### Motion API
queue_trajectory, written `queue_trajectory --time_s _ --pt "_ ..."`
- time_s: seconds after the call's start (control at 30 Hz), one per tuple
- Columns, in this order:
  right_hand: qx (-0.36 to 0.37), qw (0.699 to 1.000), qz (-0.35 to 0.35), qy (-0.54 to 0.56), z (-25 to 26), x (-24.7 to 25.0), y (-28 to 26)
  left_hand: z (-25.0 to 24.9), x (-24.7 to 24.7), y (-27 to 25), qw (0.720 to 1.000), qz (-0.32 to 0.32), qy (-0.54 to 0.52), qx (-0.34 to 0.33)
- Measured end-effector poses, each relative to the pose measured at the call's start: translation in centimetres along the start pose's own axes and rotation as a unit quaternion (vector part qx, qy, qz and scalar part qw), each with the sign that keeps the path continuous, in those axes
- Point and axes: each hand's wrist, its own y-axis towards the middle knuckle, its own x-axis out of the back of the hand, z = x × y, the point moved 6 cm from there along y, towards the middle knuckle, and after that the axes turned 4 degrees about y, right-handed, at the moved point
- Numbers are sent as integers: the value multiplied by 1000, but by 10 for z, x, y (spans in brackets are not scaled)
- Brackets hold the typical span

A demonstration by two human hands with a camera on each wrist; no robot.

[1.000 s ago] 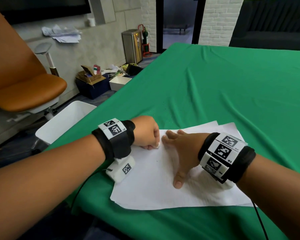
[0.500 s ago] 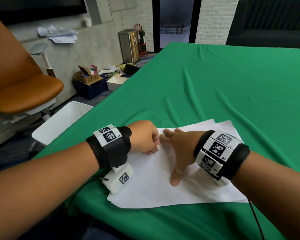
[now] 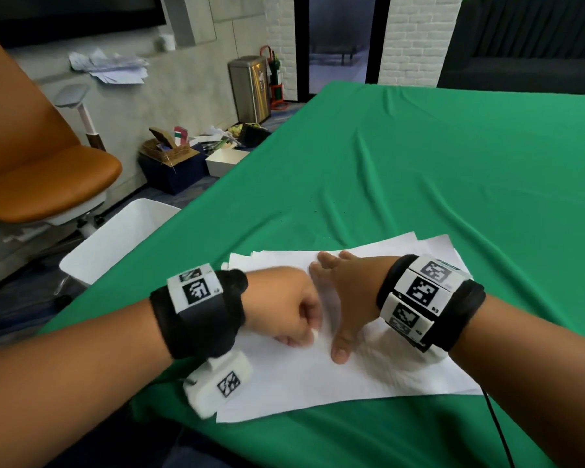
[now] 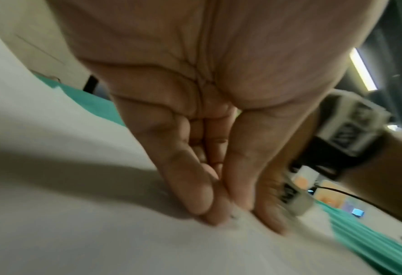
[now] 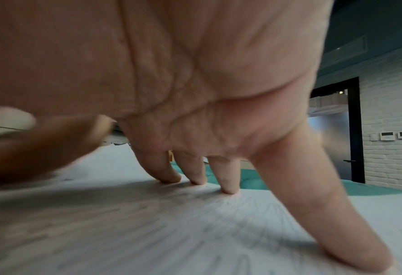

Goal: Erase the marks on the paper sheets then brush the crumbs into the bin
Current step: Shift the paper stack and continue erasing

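Observation:
Several white paper sheets (image 3: 318, 383) lie stacked on the green tablecloth (image 3: 419, 170) near its front edge. My left hand (image 3: 284, 309) is curled and pinches a small white eraser (image 3: 315, 333), whose tip is down on the top sheet. In the left wrist view the fingertips (image 4: 207, 214) are bunched together against the paper (image 4: 101, 232). My right hand (image 3: 345, 298) lies flat on the sheet beside it, fingers spread. The right wrist view shows those fingers (image 5: 228, 186) and the thumb pressing on the paper (image 5: 148, 223).
A white bin (image 3: 115, 244) stands on the floor by the table's left edge. Tiny dark specks (image 3: 313, 211) dot the cloth beyond the sheets. An orange chair (image 3: 41, 177), boxes of clutter (image 3: 173, 163) and a steel trash can (image 3: 250, 89) are further left.
My left hand with the eraser has slid toward me along the sheet, from beside the right fingertips to near the right thumb. The right hand stays pressed on the paper.

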Motion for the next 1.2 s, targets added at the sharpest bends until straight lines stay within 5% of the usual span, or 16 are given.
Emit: queue_trajectory --time_s 0.1,0.27,0.73,0.83,1.0,1.2 --pt "-1 1000 -2 -1 0 1 -1 -3 -13 -7 998 56 -30 -18" --pt "4 1000 -16 13 1 0 0 31 31 -1 987 -107 -113 49" --pt "-29 994 -103 -27 -8 24 12 32 42 6 995 -48 -77 34" --pt "-29 997 -73 -9 -13 13 8 27 34 13 995 -35 -80 39" --pt "-29 999 -39 12 -14 -1 2 27 34 24 991 -102 -71 54" --pt "-36 999 -23 8 -10 -4 -2 4 -7 -1 998 55 -34 -10"
